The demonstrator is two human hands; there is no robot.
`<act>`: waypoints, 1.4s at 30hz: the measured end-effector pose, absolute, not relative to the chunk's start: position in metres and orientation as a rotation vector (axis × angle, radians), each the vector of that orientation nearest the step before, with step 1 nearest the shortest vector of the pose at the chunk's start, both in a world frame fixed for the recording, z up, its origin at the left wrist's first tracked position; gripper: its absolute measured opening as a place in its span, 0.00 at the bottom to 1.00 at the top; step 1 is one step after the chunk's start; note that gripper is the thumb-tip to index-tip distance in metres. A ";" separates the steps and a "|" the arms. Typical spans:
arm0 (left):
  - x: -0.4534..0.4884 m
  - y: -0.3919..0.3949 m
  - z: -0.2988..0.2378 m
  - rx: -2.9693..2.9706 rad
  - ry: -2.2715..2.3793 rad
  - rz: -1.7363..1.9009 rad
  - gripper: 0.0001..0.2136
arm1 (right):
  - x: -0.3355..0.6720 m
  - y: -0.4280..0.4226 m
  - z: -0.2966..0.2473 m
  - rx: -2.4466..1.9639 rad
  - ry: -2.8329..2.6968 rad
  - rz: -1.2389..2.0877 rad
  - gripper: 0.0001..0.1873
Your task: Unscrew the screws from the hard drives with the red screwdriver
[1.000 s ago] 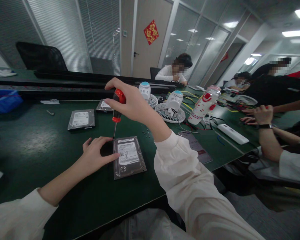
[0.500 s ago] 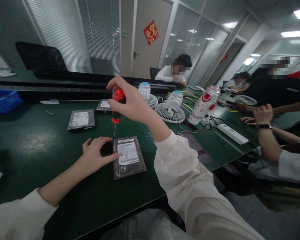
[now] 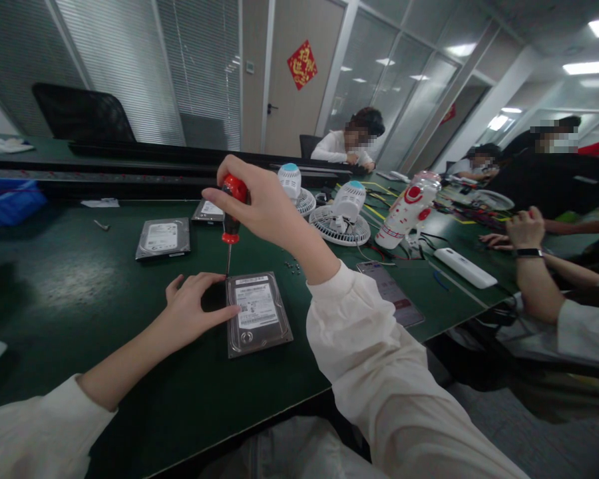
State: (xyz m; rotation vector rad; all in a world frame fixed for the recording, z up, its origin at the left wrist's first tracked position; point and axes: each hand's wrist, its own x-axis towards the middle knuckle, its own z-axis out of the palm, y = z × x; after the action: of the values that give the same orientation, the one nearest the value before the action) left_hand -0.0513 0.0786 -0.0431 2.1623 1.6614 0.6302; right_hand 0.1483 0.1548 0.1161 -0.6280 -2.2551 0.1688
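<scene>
A hard drive (image 3: 269, 336) with a white label lies face up on the green table. My left hand (image 3: 192, 303) is open at its left side, thumb resting on the drive and the index fingertip by the top left corner. Closed around the red and black handle of a screwdriver (image 3: 232, 229) is my right hand (image 3: 259, 199), above the drive. The upright shaft reaches down to that same corner; the tip's exact contact is too small to make out. Several small screws (image 3: 292, 266) are scattered behind the drive.
Further back lie a second hard drive (image 3: 162, 237) and a third (image 3: 210, 209), partly covered by my right hand. White fans (image 3: 347, 206), a white and red toy-like device (image 3: 406, 209), a phone (image 3: 389, 293) and a white power strip (image 3: 464, 267) are to the right. Other people sit around.
My right hand's fingers and thumb have shifted slightly around the screwdriver handle, the thumb now reaching further left. My left hand and the drive stay in place.
</scene>
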 end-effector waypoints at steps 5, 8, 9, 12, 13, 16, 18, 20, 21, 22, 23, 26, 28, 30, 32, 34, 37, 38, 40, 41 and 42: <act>-0.049 0.077 -0.040 2.151 1.664 0.636 0.36 | 0.151 0.160 0.116 -0.643 -2.259 0.126 0.07; -0.047 0.077 -0.039 2.145 1.674 0.628 0.36 | 0.151 0.159 0.115 -0.621 -2.289 0.165 0.15; -0.047 0.077 -0.038 2.141 1.677 0.624 0.36 | 0.151 0.158 0.115 -0.624 -2.291 0.171 0.15; -0.048 0.077 -0.039 2.137 1.678 0.624 0.37 | 0.150 0.155 0.116 -0.643 -2.287 0.159 0.11; -0.048 0.077 -0.040 2.138 1.674 0.627 0.37 | 0.150 0.155 0.115 -0.644 -2.282 0.154 0.11; -0.050 0.078 -0.041 2.137 1.658 0.635 0.38 | 0.151 0.155 0.115 -0.648 -2.259 0.174 0.17; -0.050 0.078 -0.041 2.130 1.657 0.634 0.38 | 0.152 0.155 0.115 -0.648 -2.247 0.214 0.21; -0.050 0.078 -0.041 2.123 1.666 0.631 0.39 | 0.153 0.154 0.116 -0.640 -2.246 0.229 0.20; -0.049 0.078 -0.040 2.123 1.671 0.632 0.39 | 0.153 0.153 0.117 -0.633 -2.249 0.223 0.17; -0.049 0.079 -0.040 2.124 1.675 0.637 0.39 | 0.153 0.152 0.117 -0.631 -2.253 0.215 0.14; -0.049 0.079 -0.040 2.128 1.676 0.642 0.38 | 0.153 0.150 0.118 -0.637 -2.261 0.207 0.12; -0.049 0.079 -0.042 2.135 1.671 0.649 0.38 | 0.154 0.147 0.120 -0.736 -2.264 0.197 0.16; -0.050 0.079 -0.042 2.137 1.669 0.644 0.38 | 0.155 0.149 0.121 -0.853 -2.244 0.175 0.17; -0.051 0.079 -0.043 2.140 1.664 0.637 0.38 | 0.157 0.152 0.120 -0.917 -2.223 0.152 0.14; -0.051 0.079 -0.043 2.140 1.656 0.631 0.38 | 0.158 0.157 0.119 -0.879 -2.222 0.161 0.11; -0.051 0.078 -0.042 2.134 1.653 0.629 0.38 | 0.159 0.159 0.118 -0.781 -2.242 0.214 0.14; -0.050 0.077 -0.041 2.121 1.662 0.643 0.38 | 0.159 0.158 0.119 -0.687 -2.289 0.304 0.18; -0.050 0.077 -0.041 2.119 1.664 0.648 0.38 | 0.159 0.156 0.119 -0.686 -2.297 0.313 0.16; -0.050 0.077 -0.041 2.117 1.666 0.654 0.37 | 0.159 0.154 0.120 -0.715 -2.294 0.310 0.10; -0.050 0.077 -0.041 2.117 1.666 0.652 0.37 | 0.160 0.154 0.120 -0.739 -2.284 0.302 0.10; -0.050 0.077 -0.041 2.119 1.667 0.653 0.37 | 0.160 0.154 0.119 -0.761 -2.270 0.291 0.13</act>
State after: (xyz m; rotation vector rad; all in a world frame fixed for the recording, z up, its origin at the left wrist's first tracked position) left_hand -0.0496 0.0771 -0.0410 2.1189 1.6674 0.6525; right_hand 0.1598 0.1540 0.1194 -0.7612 -2.2703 0.2908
